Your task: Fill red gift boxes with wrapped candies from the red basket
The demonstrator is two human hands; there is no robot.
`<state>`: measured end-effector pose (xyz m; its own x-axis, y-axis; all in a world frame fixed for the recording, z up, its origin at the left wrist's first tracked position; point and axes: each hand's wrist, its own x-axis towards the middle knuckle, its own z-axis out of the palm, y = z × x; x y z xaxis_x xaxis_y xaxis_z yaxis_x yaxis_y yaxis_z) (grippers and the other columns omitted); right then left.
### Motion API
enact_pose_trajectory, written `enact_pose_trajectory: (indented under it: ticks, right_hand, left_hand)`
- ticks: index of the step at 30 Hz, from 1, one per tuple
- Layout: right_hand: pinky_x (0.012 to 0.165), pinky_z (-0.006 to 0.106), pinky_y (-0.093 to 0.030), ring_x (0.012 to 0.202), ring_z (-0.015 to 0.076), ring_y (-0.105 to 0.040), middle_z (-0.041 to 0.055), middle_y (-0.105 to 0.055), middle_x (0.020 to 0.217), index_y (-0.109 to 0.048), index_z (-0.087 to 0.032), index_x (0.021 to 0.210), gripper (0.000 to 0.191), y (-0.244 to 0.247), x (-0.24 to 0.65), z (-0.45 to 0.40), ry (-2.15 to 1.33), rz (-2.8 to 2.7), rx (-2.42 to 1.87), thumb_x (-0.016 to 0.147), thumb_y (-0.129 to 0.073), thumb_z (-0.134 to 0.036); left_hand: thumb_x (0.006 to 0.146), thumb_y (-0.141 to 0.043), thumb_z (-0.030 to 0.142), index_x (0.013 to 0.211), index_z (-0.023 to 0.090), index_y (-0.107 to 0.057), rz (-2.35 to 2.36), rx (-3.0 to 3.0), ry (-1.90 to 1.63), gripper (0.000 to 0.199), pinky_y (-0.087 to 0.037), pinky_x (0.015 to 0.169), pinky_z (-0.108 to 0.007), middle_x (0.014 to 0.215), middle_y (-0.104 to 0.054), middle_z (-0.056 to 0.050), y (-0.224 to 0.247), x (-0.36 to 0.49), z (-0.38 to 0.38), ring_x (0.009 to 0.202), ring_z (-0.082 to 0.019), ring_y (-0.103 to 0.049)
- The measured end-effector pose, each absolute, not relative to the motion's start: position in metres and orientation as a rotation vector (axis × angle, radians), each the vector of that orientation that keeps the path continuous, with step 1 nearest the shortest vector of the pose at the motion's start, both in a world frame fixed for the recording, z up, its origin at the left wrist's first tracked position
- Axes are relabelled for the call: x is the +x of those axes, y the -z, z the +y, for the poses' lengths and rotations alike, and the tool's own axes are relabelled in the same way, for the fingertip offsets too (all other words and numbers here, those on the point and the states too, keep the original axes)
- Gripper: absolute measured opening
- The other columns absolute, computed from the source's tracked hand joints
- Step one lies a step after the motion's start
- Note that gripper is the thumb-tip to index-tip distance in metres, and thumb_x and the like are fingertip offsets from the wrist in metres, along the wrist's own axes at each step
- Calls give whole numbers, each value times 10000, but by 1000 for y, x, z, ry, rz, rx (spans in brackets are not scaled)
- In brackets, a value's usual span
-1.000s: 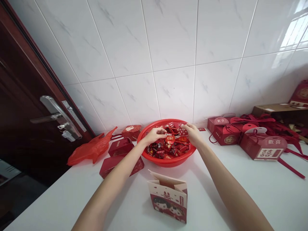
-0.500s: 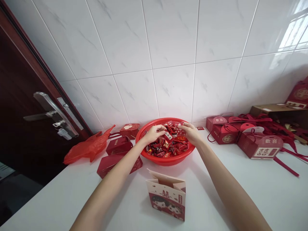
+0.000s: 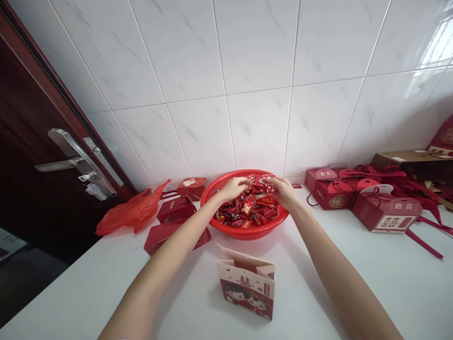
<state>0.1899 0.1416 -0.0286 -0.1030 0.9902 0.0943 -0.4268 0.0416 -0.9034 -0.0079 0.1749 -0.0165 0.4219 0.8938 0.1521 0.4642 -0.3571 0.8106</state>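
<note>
A red plastic basket (image 3: 244, 232) full of red wrapped candies (image 3: 247, 207) stands against the wall. My left hand (image 3: 235, 188) is over the basket's left part, fingers stretched towards the candies, with nothing visible in it; its fingertips are partly lost among the wrappers. At the right rim, my right hand (image 3: 286, 192) pinches a red candy packet with white dots (image 3: 270, 184). In front of the basket, nearer to me, an open-topped paper gift bag (image 3: 247, 288) with cartoon figures stands upright on the white table (image 3: 191, 302).
Dark red gift boxes (image 3: 177, 208) and a crumpled red plastic bag (image 3: 130, 212) lie left of the basket. On the right are more boxes (image 3: 387, 210), dark red ribbons (image 3: 423, 243) and a cardboard box (image 3: 406, 157). A tiled wall (image 3: 258, 132) rises behind; a door (image 3: 38, 118) stands left.
My left hand has let go of a candy with a white label and its fingers have straightened out. My right hand still holds the dotted packet. The view has shifted slightly.
</note>
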Motion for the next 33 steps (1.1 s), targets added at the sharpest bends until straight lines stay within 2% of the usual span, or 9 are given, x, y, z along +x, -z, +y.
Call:
enact_pose_trajectory:
  ticks: [2, 4, 8, 11, 14, 19, 22, 26, 33]
  right_hand:
    - [532, 278, -553, 621, 175, -661, 10, -717, 685, -678, -198, 718, 140, 28, 190, 143, -1384, -952, -789, 662, -784, -271]
    - [511, 259, -539, 612, 167, -653, 9, -720, 691, -683, -200, 720, 132, 27, 190, 143, -1377, -938, -796, 657, -783, -260]
    - [509, 244, -537, 611, 158, -652, 16, -732, 701, -705, -191, 725, 106, 26, 190, 141, -1409, -926, -798, 659, -774, -236]
    - [522, 243, -537, 609, 153, -656, 18, -737, 702, -706, -185, 733, 105, 24, 189, 139, -1424, -920, -785, 668, -777, -228]
    - [534, 258, -538, 603, 155, -658, 12, -737, 702, -704, -191, 741, 117, 23, 190, 139, -1417, -921, -790, 676, -786, -243]
    - [605, 269, -557, 652, 168, -675, 12, -745, 720, -711, -198, 713, 182, 24, 190, 139, -1415, -933, -707, 616, -837, -285]
    - [638, 294, -567, 678, 180, -685, 15, -752, 752, -729, -194, 761, 268, 19, 189, 134, -1504, -1037, -623, 595, -875, -347]
    - [605, 304, -541, 647, 184, -679, 11, -746, 764, -739, -212, 836, 308, 4, 187, 120, -1501, -1183, -583, 644, -859, -420]
    - [749, 322, -567, 782, 195, -709, 18, -769, 862, -738, -224, 866, 295, -20, 181, 90, -1307, -1333, -510, 708, -831, -456]
  left_hand:
    - [649, -727, 175, 868, 199, -750, 1180, 2141, -553, 221, -498, 875, -339, 938, -744, -57, 20, -10, 178, 911, -251, -672]
    - [525, -817, 157, 840, 223, -770, 1201, 2292, -368, 326, -480, 877, -348, 931, -740, -54, 25, -10, 180, 935, -289, -663]
    - [399, -893, 202, 781, 251, -762, 1326, 2411, -180, 407, -467, 797, -317, 821, -708, -23, 35, -6, 182, 863, -287, -651]
    - [437, -859, 200, 653, 239, -695, 1352, 2379, -180, 274, -442, 674, -273, 668, -645, 18, 35, -8, 182, 679, -212, -606]
    - [553, -813, 266, 650, 225, -655, 1365, 2372, -283, 190, -421, 633, -267, 663, -637, 12, 27, -16, 178, 662, -198, -592]
    - [736, -719, 544, 703, 191, -584, 1317, 2161, -879, 379, -450, 670, -283, 734, -638, -8, 12, -21, 155, 725, -196, -598]
    - [711, -727, 626, 737, 186, -587, 1167, 1862, -1132, 463, -495, 666, -293, 712, -629, 7, 9, -15, 137, 678, -174, -605]
    - [688, -726, 677, 825, 176, -643, 1067, 1582, -1263, 526, -559, 730, -344, 831, -699, -25, 5, -11, 118, 773, -215, -679]
    - [698, -767, 615, 819, 175, -682, 995, 1435, -1430, 464, -599, 776, -376, 895, -748, -44, -7, -8, 89, 856, -264, -724]
